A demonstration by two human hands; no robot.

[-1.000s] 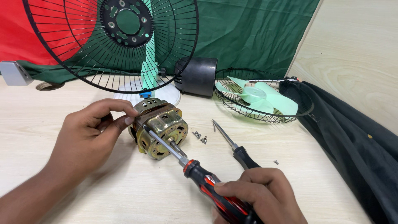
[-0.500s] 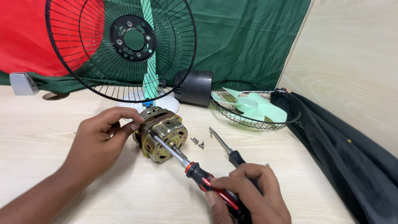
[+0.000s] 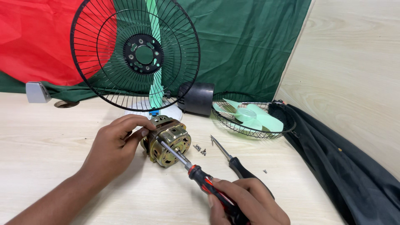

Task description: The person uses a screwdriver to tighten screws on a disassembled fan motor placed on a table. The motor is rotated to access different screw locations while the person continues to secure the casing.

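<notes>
My left hand [image 3: 109, 151] grips the brass-coloured fan motor [image 3: 166, 141] from its left side, fingers curled over its top; the motor lies on the wooden tabletop [image 3: 46, 146], near the middle, just before the upright black fan guard [image 3: 135, 54]; my right hand [image 3: 246, 204], at the near edge, is closed around a red-and-black screwdriver [image 3: 200, 177] whose tip meets the motor's face; two small screws [image 3: 200, 149] lie just right of the motor; a second, black-handled screwdriver [image 3: 233, 160] lies beside them; further right, toward the far edge, a pale green fan blade [image 3: 254, 116] sits in another guard [image 3: 233, 125].
</notes>
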